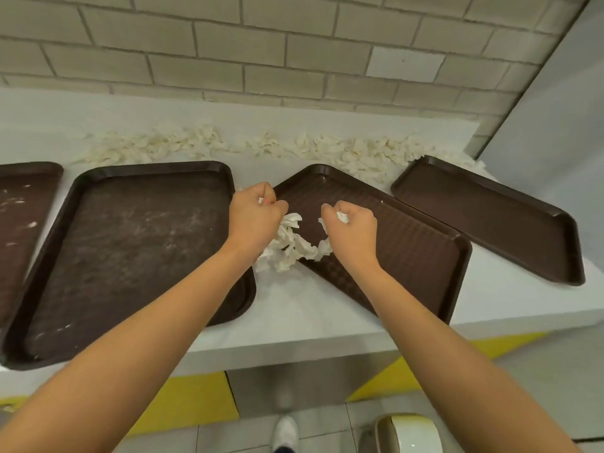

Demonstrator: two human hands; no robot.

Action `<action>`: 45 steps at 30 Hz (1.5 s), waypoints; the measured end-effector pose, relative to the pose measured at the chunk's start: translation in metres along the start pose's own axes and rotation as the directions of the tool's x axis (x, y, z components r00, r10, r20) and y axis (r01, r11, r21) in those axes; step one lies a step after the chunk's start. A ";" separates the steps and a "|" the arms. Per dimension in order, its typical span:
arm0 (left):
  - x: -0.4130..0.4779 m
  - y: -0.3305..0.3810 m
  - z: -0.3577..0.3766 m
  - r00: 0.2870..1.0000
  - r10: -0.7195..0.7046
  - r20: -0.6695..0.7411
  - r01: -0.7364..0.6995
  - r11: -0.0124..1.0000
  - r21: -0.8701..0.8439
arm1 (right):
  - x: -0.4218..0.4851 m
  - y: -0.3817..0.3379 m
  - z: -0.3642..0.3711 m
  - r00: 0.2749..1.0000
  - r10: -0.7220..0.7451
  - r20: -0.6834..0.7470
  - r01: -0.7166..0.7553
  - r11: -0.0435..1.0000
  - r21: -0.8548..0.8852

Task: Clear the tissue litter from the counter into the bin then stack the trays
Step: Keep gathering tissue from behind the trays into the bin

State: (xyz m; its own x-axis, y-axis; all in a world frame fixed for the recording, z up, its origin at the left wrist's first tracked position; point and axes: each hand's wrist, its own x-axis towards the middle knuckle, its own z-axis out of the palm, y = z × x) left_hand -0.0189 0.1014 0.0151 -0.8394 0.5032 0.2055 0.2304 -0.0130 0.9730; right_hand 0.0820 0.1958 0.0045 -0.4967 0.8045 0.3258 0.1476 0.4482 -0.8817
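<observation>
White tissue scraps [248,147] strew the counter [310,308]; four brown trays [130,256] lie flat, unstacked; a bin [408,433] stands below.

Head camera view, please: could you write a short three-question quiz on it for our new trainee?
1. True or false: the brown trays on the counter are already stacked.
2. What do the left hand and right hand grip? A) crumpled tissue B) a tray rim C) nothing
3. Fill in: the loose tissue litter lies along the ___ of the counter, by the tiled wall.
Key: 1 false, they lie spread along the counter. 2 A. 3 back.
</observation>
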 end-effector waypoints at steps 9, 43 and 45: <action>-0.079 0.010 0.021 0.997 -0.036 0.074 0.040 0.998 -0.054 | -0.058 0.005 -0.052 0.999 0.013 -0.030 -0.012 0.999 0.046; -0.329 -0.084 0.241 0.889 -0.452 0.072 0.453 0.891 -0.006 | -0.202 0.222 -0.292 0.915 0.381 0.131 -0.381 0.924 -0.032; -0.333 -0.102 0.246 0.875 -0.477 0.079 0.477 0.879 0.011 | -0.211 0.241 -0.287 0.883 0.450 0.135 -0.448 0.893 -0.047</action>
State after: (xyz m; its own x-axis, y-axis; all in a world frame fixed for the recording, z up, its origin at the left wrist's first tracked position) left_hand 0.3582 0.1476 -0.1786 -0.8056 0.5153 -0.2923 -0.1928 0.2385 0.9518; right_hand 0.4682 0.2457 -0.1786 -0.4873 0.8594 -0.1548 0.3940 0.0582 -0.9172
